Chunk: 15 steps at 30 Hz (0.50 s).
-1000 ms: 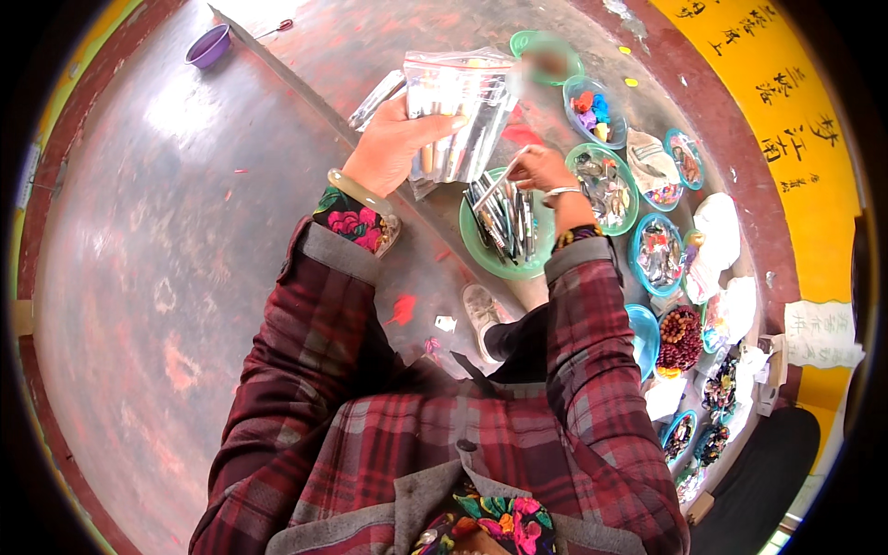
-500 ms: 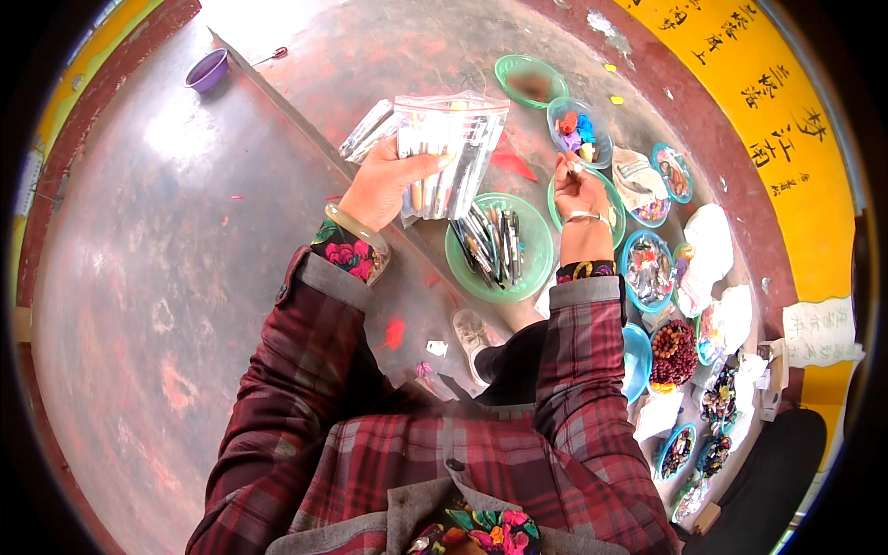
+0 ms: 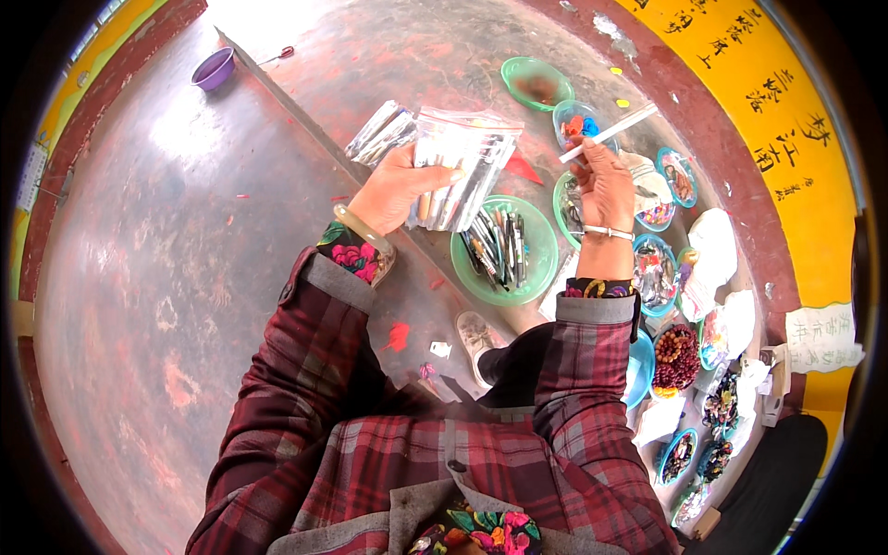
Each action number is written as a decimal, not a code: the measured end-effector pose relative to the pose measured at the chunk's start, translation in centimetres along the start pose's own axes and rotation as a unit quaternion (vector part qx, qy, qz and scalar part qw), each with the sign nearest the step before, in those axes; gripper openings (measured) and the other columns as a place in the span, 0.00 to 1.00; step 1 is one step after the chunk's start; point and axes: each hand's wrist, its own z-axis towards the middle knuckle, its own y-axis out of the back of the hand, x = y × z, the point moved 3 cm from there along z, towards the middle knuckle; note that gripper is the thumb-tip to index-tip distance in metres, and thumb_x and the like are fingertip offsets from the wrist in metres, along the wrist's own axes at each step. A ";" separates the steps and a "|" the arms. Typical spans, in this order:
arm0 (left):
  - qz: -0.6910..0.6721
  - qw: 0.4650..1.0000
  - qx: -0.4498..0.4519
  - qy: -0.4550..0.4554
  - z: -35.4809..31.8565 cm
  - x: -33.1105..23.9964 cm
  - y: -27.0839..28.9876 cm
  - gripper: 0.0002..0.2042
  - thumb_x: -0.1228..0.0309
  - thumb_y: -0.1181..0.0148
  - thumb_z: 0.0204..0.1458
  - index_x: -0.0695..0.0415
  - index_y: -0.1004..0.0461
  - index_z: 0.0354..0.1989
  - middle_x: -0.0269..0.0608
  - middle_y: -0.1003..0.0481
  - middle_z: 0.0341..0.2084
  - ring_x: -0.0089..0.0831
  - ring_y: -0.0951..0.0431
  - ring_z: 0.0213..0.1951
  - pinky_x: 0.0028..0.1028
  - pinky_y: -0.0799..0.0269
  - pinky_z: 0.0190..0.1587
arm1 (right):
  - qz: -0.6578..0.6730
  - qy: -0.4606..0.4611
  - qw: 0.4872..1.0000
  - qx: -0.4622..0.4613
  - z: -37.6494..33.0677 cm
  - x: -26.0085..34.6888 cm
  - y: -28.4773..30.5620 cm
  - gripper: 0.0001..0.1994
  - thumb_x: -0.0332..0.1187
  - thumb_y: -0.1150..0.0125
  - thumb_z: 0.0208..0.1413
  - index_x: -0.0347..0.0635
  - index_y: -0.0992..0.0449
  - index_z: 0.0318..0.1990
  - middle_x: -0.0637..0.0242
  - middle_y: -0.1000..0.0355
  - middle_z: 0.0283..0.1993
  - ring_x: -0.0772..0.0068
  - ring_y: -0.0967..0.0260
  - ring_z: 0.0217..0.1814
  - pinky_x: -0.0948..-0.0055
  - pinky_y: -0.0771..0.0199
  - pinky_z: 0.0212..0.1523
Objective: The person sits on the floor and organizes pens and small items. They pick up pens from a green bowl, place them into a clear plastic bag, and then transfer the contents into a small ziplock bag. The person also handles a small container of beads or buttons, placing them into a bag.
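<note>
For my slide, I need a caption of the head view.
Left hand gripping a clear plastic bag of pen-like items, right hand a slim white stick, near a round green plastic bowl.

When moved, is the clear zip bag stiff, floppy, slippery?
The clear zip bag would likely flex near its thin top, yet be stiffer below, where slim pen-like sticks fill it. Its glossy plastic might slip in the left hand.

Pens (image 3: 500,248) lie in a basin (image 3: 542,262); beads (image 3: 680,359) to its right.
</note>
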 end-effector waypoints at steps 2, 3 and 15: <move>0.000 1.000 0.010 0.012 -0.1 0.3 -0.2 0.17 0.81 0.45 0.49 0.64 0.31 0.50 0.39 0.26 0.42 0.24 0.26 0.42 0.25 0.31 0.46 | -0.004 0.069 0.997 0.033 -1.1 1.7 -1.1 0.10 0.26 0.44 0.54 0.37 0.31 0.44 0.62 0.28 0.31 0.70 0.27 0.31 0.77 0.25 0.28; -0.001 1.000 0.017 0.018 -0.1 0.6 -0.3 0.17 0.81 0.45 0.49 0.64 0.31 0.50 0.39 0.26 0.42 0.23 0.26 0.42 0.25 0.31 0.46 | -0.007 0.104 0.993 0.049 -1.8 2.6 -1.6 0.11 0.25 0.44 0.54 0.37 0.32 0.45 0.61 0.28 0.32 0.68 0.26 0.32 0.76 0.24 0.30; 0.017 0.993 0.068 0.098 -0.1 3.3 -2.1 0.17 0.78 0.42 0.48 0.63 0.30 0.48 0.38 0.25 0.41 0.23 0.26 0.42 0.25 0.33 0.46 | 0.054 0.182 0.979 0.076 -4.5 4.9 -3.7 0.08 0.28 0.48 0.58 0.34 0.29 0.42 0.61 0.28 0.38 0.75 0.28 0.35 0.78 0.23 0.35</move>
